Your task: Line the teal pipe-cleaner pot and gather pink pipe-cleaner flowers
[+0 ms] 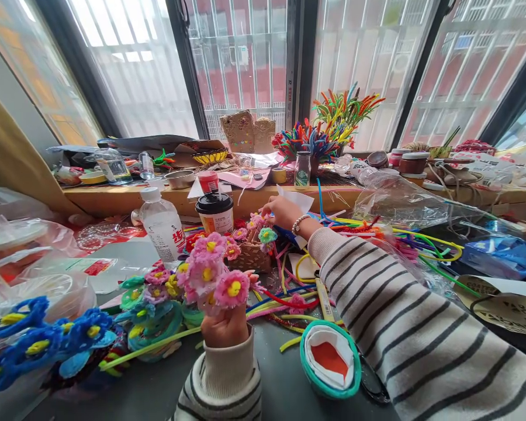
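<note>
Left hand (pixel 225 330) gripped pink flowers (pixel 205 273) | right hand (pixel 284 211) near far basket (pixel 249 258), grip unclear | light pressure seemed best against crushing

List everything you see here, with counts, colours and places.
pink flowers: several, pink, left hand
blue flowers: several, blue, left
bottle: one, clear, left of cup
cup: one, black-lidded, behind pink flowers
basket: one, brown, below right hand
stems: many, mixed, about basket
pot: one, teal-rimmed, between sleeves
bag: one, blue, right
jar: one, clear, sill
tub: one, red, sill
upright stems: many, mixed, sill
table: one, dark grey, front
windows: several, dark-framed, back
other clutter: uncountable
left hand: one, bare, front centre
right hand: one, bare, above basket
sleeves: two, cream, dark-striped, front
</note>
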Action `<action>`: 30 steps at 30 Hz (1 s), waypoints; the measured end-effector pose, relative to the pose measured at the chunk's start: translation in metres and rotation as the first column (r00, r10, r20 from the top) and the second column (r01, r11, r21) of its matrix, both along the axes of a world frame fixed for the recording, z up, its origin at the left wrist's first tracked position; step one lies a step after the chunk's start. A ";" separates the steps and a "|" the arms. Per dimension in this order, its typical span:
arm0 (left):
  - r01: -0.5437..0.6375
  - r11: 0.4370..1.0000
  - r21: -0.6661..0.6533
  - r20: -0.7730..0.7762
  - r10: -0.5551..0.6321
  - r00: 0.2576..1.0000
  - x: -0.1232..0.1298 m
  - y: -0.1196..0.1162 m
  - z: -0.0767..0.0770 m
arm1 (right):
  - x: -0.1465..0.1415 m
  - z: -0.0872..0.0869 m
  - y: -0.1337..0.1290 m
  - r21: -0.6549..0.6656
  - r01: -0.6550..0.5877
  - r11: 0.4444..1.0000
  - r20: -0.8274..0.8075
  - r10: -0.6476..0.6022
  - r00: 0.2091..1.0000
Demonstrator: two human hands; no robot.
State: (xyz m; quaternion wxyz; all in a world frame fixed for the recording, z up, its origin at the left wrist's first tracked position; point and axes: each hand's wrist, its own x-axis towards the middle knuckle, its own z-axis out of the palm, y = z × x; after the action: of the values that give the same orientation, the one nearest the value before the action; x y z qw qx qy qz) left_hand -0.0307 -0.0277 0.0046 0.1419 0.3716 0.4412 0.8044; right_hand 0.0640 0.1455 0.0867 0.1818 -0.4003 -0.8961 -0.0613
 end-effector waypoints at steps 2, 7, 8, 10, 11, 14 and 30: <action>-0.005 1.000 -0.003 -0.012 0.005 1.000 -0.001 0.000 -0.001 | -0.001 -0.001 -0.002 0.018 0.016 1.000 0.003 -0.016 1.000; -0.050 0.998 -0.046 -0.042 0.048 0.998 -0.003 0.001 -0.003 | -0.007 -0.003 -0.008 0.087 0.053 0.995 -0.016 -0.052 0.999; -0.054 0.997 -0.049 -0.041 0.052 0.998 -0.003 0.001 -0.003 | -0.007 -0.003 -0.010 0.101 0.054 0.993 -0.024 -0.052 0.998; -0.052 0.998 -0.046 -0.029 0.051 0.998 -0.002 0.000 -0.002 | -0.005 0.000 -0.013 0.132 0.056 0.990 -0.044 -0.051 0.998; -0.047 0.998 -0.046 -0.022 0.046 0.999 -0.001 0.000 -0.001 | -0.003 0.002 -0.015 0.149 0.059 0.987 -0.055 -0.051 0.997; -0.033 0.998 -0.055 0.006 0.033 0.999 0.001 -0.001 0.003 | 0.003 0.013 -0.022 0.199 0.080 0.977 -0.093 -0.062 0.994; 0.025 1.000 -0.008 0.043 -0.024 0.999 0.006 -0.001 0.006 | 0.010 0.011 -0.025 0.143 0.006 0.990 -0.154 0.017 0.988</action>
State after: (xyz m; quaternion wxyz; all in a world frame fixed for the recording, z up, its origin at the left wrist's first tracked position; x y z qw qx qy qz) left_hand -0.0249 -0.0285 0.0105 0.1627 0.3589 0.4368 0.8086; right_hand 0.0740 0.1202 0.0978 0.2794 -0.3873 -0.8736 -0.0934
